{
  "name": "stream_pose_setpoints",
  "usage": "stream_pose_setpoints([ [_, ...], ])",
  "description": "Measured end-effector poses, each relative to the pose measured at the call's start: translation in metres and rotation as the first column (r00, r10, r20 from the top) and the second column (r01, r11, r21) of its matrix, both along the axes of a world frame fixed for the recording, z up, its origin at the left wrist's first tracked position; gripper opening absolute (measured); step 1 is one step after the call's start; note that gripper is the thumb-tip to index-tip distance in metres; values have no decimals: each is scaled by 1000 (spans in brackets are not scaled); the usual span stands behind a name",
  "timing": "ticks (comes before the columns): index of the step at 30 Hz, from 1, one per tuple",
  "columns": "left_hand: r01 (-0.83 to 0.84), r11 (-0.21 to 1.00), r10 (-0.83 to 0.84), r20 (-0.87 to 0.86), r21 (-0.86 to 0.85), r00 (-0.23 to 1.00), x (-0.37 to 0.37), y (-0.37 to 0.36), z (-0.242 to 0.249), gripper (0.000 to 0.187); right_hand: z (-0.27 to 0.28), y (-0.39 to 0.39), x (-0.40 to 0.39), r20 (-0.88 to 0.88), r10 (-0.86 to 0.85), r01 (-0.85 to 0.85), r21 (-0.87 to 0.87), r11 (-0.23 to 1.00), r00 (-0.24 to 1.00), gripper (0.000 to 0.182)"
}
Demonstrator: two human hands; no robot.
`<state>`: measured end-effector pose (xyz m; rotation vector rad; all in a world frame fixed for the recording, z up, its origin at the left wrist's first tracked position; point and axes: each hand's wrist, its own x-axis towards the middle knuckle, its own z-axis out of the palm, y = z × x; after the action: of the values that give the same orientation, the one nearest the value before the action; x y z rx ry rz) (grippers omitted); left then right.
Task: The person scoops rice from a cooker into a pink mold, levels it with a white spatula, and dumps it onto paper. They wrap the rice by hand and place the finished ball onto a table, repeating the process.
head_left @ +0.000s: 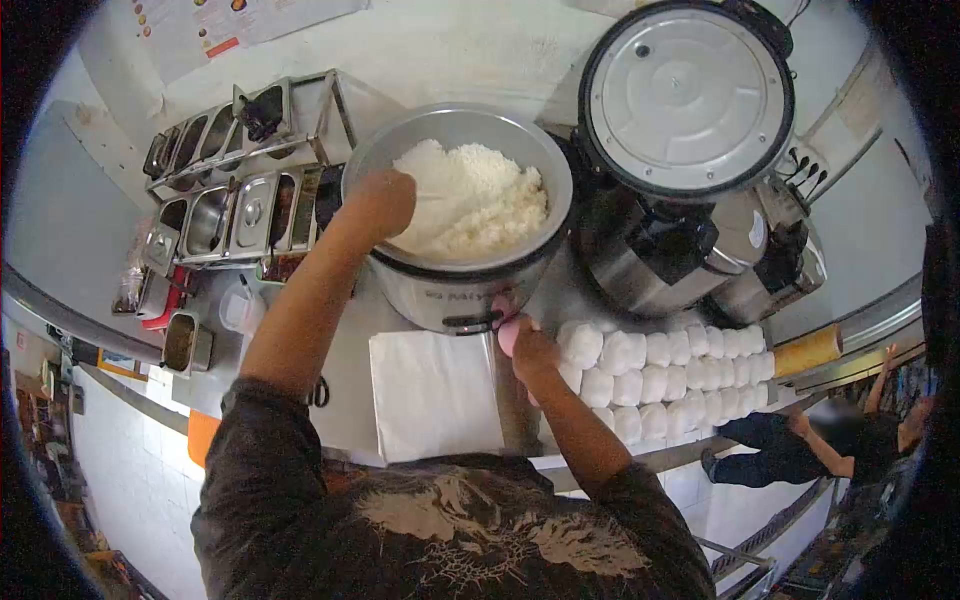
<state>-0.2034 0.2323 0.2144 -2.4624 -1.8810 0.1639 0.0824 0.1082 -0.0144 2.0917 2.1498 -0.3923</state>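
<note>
My left hand (387, 203) is closed over the left rim of a large rice cooker (455, 295). A pale, flat rice paddle (432, 194) seems to run from its fingers into the white rice (490, 195); its outline blends with the rice. Lower down, at the front of the cooker, my right hand (535, 352) grips a rounded pink cup (509, 336), partly covered by the fingers. A stack of white paper sheets (435, 395) lies left of this hand. Just to its right, white wrapped bundles (655, 383) are lined up in several rows.
Another cooker (640, 250) with its lid (685, 100) raised stands right of the rice. Metal food pans (207, 220) sit in racks at left, near a small metal container (187, 342). Scissors handles (319, 392) show beside my left arm. Another person (840, 440) is at far right.
</note>
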Motion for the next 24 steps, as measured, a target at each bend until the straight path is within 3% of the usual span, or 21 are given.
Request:
stream_pose_setpoints([
  [2,94,977,-112,88,190,990,-34,-12,-5,25,31,-4,6,-64,-40,38,-29,999,997,35],
  [5,-201,919,-12,535,339,845,-57,-48,5,29,122,-27,35,-317,-39,28,-40,999,948,43],
  [7,-195,902,-111,642,386,758,-71,-54,2,30,198,-41,54,-543,44,-88,-55,995,839,44],
  [9,-243,867,-164,708,436,687,-80,-55,-1,31,246,-36,70,-750,20,-169,-122,978,661,46],
  [11,-342,810,-168,746,477,645,-84,-55,-7,32,317,-17,21,-554,1,8,14,1000,832,45],
  [12,-405,789,-159,791,462,591,-86,-55,-17,30,319,6,12,-369,303,-175,341,924,878,45],
  [13,-468,766,-154,831,442,534,-86,-53,-30,29,318,30,5,-90,529,-385,586,713,844,45],
  [17,-625,745,-98,965,232,241,-75,-76,-62,26,303,143,-63,2,561,-508,426,749,828,49],
  [19,-642,735,-184,975,218,121,-63,-92,-77,25,278,195,-94,355,453,-551,260,793,818,33],
  [21,-623,765,-216,976,164,-8,-54,-102,-98,23,249,224,-113,575,415,-659,313,684,705,25],
  [23,-554,830,-176,972,63,-153,-45,-107,-129,19,207,248,-113,625,312,-614,350,708,716,22],
  [24,-552,831,-165,976,60,-142,-42,-108,-142,17,193,257,-114,648,262,-593,365,717,715,21],
])
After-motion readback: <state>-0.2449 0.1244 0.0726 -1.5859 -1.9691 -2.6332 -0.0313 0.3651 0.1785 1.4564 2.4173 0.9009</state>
